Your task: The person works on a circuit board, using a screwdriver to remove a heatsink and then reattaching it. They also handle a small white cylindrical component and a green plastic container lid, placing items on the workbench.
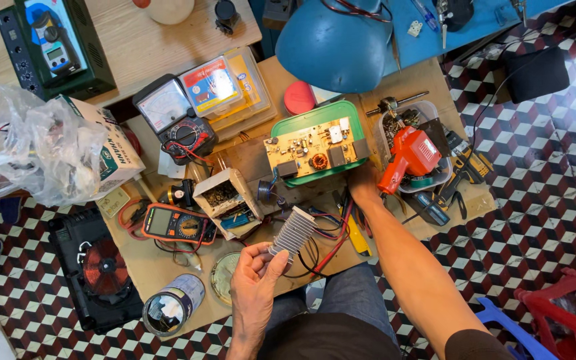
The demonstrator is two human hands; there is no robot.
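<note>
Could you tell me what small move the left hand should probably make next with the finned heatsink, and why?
Probably carry the heatsink up toward the circuit board. The left hand holds it lifted by its lower end, wires hang slack beneath it, and the right hand already rests at the edge of the board's green tray, seemingly steadying it.

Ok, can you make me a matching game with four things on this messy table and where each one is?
Things:
1. finned heatsink
2. circuit board
3. red tool
4. orange meter

Places:
A. in the clear tub
B. left of the small open box
C. in the left hand
D. on the green lid, by the right hand

Pairs: 1-C, 2-D, 3-A, 4-B
</note>
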